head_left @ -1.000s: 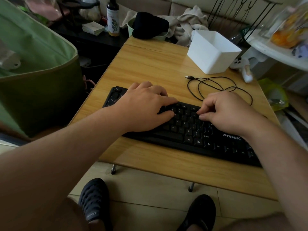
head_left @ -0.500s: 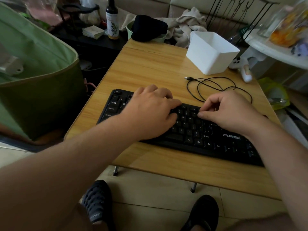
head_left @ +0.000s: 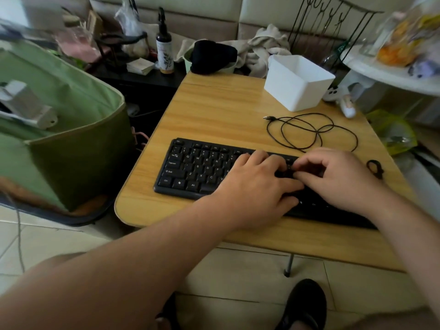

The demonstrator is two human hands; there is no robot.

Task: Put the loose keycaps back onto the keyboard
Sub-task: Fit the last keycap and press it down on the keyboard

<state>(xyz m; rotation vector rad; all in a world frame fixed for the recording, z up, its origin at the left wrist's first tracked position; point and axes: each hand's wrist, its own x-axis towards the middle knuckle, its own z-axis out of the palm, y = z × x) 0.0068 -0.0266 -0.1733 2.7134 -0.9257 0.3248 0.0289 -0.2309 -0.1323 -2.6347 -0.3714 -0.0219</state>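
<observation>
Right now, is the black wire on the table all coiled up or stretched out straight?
Coiled up, loosely. The black wire lies in a few overlapping loops on the table behind the keyboard, its plug end free, plugged into nothing.

One view only, worn on the head, looking forward and steeply down over both forearms onto the table (head_left: 214, 108). It sits close: the arms fill the bottom of the frame, the keyboard (head_left: 190, 170) lies near the table's near edge, mid-frame. The wide lens bends the edges, taking in floor below and clutter past the far edge.
</observation>
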